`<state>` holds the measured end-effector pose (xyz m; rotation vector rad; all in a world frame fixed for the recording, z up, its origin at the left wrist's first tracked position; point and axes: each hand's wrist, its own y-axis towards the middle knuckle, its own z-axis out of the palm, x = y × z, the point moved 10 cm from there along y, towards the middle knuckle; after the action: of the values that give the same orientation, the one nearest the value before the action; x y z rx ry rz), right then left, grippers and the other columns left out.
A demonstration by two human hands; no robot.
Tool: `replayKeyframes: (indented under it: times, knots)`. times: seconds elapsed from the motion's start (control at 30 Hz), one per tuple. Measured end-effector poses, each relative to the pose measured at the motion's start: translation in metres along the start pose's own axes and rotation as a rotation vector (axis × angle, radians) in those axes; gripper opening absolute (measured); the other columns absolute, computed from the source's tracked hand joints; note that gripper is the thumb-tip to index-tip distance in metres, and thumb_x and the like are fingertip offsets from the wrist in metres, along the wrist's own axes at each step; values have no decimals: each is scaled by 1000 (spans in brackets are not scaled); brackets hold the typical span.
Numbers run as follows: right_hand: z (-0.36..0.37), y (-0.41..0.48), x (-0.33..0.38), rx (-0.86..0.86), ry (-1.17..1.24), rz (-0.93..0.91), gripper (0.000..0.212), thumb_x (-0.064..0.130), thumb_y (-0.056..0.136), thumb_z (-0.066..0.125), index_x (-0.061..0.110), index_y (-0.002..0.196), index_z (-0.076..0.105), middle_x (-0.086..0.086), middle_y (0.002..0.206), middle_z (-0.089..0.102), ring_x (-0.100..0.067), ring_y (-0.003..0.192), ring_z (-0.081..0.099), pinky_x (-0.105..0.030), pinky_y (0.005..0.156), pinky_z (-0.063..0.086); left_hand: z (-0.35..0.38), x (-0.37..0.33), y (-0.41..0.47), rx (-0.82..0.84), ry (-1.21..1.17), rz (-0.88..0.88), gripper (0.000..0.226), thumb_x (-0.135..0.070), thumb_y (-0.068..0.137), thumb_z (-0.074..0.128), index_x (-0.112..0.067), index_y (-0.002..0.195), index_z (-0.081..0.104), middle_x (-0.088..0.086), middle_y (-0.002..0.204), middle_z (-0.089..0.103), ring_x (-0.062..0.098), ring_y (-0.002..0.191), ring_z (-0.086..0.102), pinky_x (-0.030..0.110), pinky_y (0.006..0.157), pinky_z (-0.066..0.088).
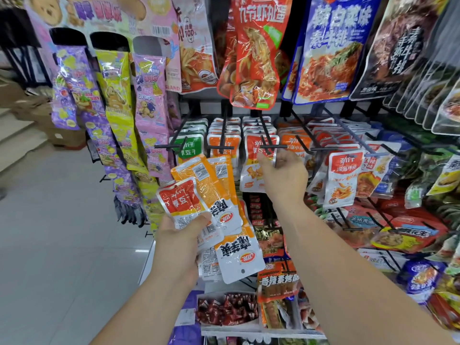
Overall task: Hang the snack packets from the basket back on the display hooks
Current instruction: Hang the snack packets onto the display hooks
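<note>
My left hand (pixel 183 235) grips a fan of several snack packets (pixel 214 210), orange-and-white ones and one red-and-white, held upside down at centre left. My right hand (pixel 283 175) is raised to the display hook (pixel 267 145) in the middle row, fingers curled at the red-and-white packet (pixel 256 155) hanging at the hook's front end. Whether the fingers pinch that packet I cannot tell. Neighbouring hooks carry green (pixel 188 148) and orange packets (pixel 222 145). No basket is in view.
Large snack bags (pixel 254 51) hang above the hook row. Strips of candy packets (pixel 117 115) dangle at the left end of the rack. More packets (pixel 343 175) crowd the hooks to the right and below. Grey tiled floor (pixel 62 232) lies to the left.
</note>
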<state>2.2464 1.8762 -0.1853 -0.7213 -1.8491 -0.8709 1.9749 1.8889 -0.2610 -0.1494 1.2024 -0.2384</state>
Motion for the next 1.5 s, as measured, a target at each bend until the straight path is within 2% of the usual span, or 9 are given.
replayKeyframes:
  times: [0.2,0.37,0.47,0.73,0.83,0.97,1.13,1.33,1.5]
  knots:
    - [-20,-68,-7,-21,115,-99,31,47,91,70,25,110,59,6,111,60,-12,102,60,-37,89,52,3,0,-3,52,25,20,32,1,89,76,-21,109,65,11,106,79,35,93,78,53,84,56]
    - [28,-109,11,478,124,-29,75,67,73,80,43,135,46,17,133,50,1,119,52,-25,98,46,21,0,-11,108,132,108,37,0,90,73,-33,106,69,-1,106,80,21,95,77,38,73,61]
    - [36,-109,4,546,135,47,78,57,70,88,49,133,43,20,126,62,2,113,60,-27,96,51,31,-5,-15,150,181,156,41,4,93,68,-34,110,69,-7,102,80,10,87,76,20,61,56]
    - [33,-102,-6,482,342,142,53,31,77,91,40,119,61,18,106,75,-6,101,71,-41,93,60,39,0,-12,266,272,73,52,0,86,78,-37,119,64,-11,115,77,14,113,71,39,92,58]
    - [35,-104,-2,525,370,126,48,23,85,86,47,113,55,39,100,68,13,97,65,-10,81,53,30,5,-10,236,167,-26,35,-13,97,65,-43,114,67,-5,115,78,22,110,73,56,98,55]
    - [43,-111,7,575,396,78,79,19,91,79,49,145,30,58,108,41,43,89,40,5,71,39,17,3,-9,173,32,-68,17,-19,108,51,-28,115,64,3,103,81,17,88,79,39,67,61]
    - [65,-128,9,644,383,114,72,27,93,76,51,150,39,37,135,49,32,103,49,-5,74,48,-2,-2,-5,93,79,-22,33,-43,94,69,-41,126,61,2,129,73,34,123,66,68,101,50]
    - [74,-140,10,615,413,157,97,21,74,94,48,148,39,20,129,65,4,109,67,-14,82,54,-12,-11,1,103,1,12,24,-9,100,66,-30,111,67,16,109,78,44,107,73,72,91,55]
    - [69,-140,-4,587,477,284,50,9,87,82,34,123,57,10,107,77,-13,105,73,-27,83,57,-15,-8,7,107,-34,4,16,-15,102,66,-27,111,69,18,114,76,45,104,73,72,89,55]
